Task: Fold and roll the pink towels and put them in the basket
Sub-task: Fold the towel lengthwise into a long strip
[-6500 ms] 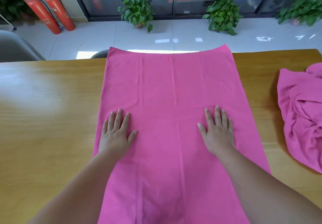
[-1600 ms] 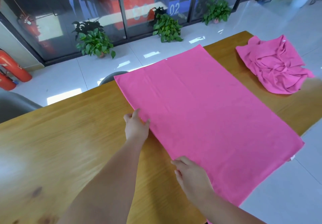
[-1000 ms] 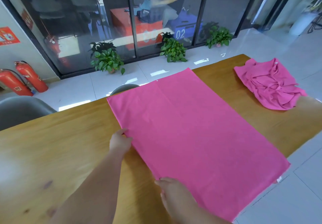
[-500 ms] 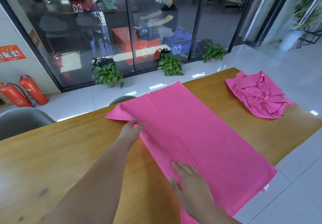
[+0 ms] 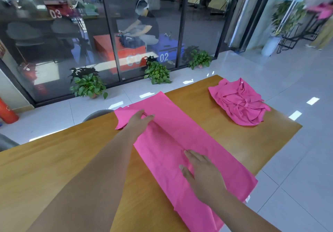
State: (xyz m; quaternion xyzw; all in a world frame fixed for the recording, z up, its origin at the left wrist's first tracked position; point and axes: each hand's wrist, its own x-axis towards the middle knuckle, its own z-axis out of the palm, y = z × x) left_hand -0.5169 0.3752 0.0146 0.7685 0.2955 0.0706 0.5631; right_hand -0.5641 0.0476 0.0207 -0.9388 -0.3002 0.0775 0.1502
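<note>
Your left grip (image 5: pixel 139 121) reaches far forward on an outstretched arm, fingers straight and pointing right. Your right grip (image 5: pixel 201 174) lies nearer you, palm down, fingers flat and together.

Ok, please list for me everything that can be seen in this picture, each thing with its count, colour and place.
flat towel: one, pink, on the table under both hands, partly folded
crumpled towel: one, pink, far right part of the table
table: one, light brown wood, foreground
chairs: two, grey, behind the table's far side, one at the left edge
potted plants: three, green, floor along the glass wall
fire extinguisher: one, red, floor at the left edge
boxes: two, orange and blue, behind the glass
person: one, dark top, seated behind the glass
left hand: one, fingers on the flat towel's far end
right hand: one, flat on its near part
</note>
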